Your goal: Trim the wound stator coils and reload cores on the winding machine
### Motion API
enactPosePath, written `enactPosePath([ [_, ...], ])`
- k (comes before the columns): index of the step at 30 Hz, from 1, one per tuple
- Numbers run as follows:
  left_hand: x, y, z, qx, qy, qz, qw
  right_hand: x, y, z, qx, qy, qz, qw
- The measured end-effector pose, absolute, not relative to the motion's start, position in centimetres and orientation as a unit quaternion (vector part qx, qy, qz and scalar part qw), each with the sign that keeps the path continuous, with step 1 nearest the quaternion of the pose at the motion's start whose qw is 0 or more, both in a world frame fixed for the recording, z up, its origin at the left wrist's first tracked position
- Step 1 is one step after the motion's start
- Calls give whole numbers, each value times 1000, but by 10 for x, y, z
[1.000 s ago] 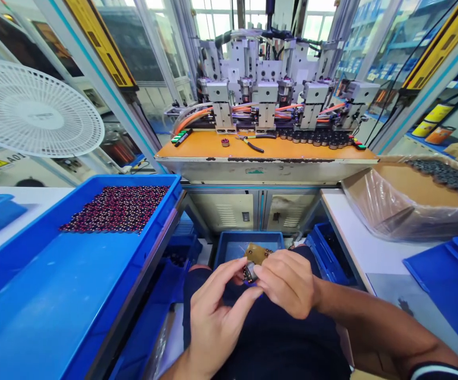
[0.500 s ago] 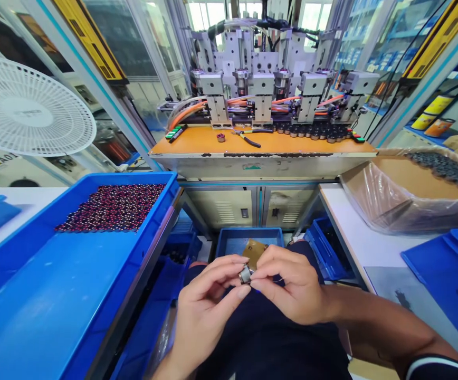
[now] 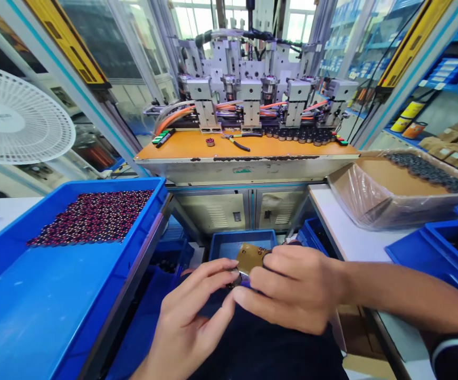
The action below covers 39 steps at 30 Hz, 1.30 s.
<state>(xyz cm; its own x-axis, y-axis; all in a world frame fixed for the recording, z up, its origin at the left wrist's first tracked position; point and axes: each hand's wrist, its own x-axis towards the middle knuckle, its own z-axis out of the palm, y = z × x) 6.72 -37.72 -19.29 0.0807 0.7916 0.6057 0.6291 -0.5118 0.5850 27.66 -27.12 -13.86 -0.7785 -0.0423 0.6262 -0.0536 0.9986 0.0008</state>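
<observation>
Over my lap, my left hand (image 3: 191,322) and my right hand (image 3: 292,287) meet, fingertips pinching a small silver-grey metal part (image 3: 236,278) between them. A brown flat piece (image 3: 248,257) sticks up just behind the part, against my right hand's fingers. Below and behind the hands sits a small blue bin (image 3: 232,244). Most of the part is hidden by my fingers.
A large blue tray (image 3: 27,311) at left holds several small dark-red parts (image 3: 92,217). Ahead stands a machine (image 3: 253,87) on an orange-topped bench (image 3: 248,146) with pliers (image 3: 235,141). At right are a plastic-lined carton (image 3: 375,195) of dark parts and blue bins (image 3: 442,253). A white fan (image 3: 15,121) stands at left.
The view has shifted right and my hands have come closer to the camera. My right hand now covers more of the small part; both hands still hold it.
</observation>
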Motion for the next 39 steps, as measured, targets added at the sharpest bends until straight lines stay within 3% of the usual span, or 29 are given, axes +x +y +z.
enactPosePath([
  [5,67,-384,-194,721,484,484,108,256,-269,-144,36,-959,-18,282],
  [8,63,-387,-197,705,481,502,144,254,-276,-150,-57,-950,189,241],
  [11,61,-386,-197,704,459,521,151,251,-275,-149,-134,-877,449,103],
  [13,60,-384,-196,697,454,536,144,245,-259,-142,-144,-850,505,40],
  [15,60,-382,-196,680,457,557,135,236,-226,-132,-170,-892,408,93],
  [18,58,-381,-197,643,468,591,137,216,-153,-112,-291,-928,71,224],
  [20,57,-381,-199,612,480,611,149,201,-102,-101,-331,-914,4,235],
  [28,40,-387,-201,548,516,644,134,148,1,-114,-416,-899,-50,132],
  [39,33,-383,-209,488,527,671,185,178,-16,-122,-437,-896,-64,47],
])
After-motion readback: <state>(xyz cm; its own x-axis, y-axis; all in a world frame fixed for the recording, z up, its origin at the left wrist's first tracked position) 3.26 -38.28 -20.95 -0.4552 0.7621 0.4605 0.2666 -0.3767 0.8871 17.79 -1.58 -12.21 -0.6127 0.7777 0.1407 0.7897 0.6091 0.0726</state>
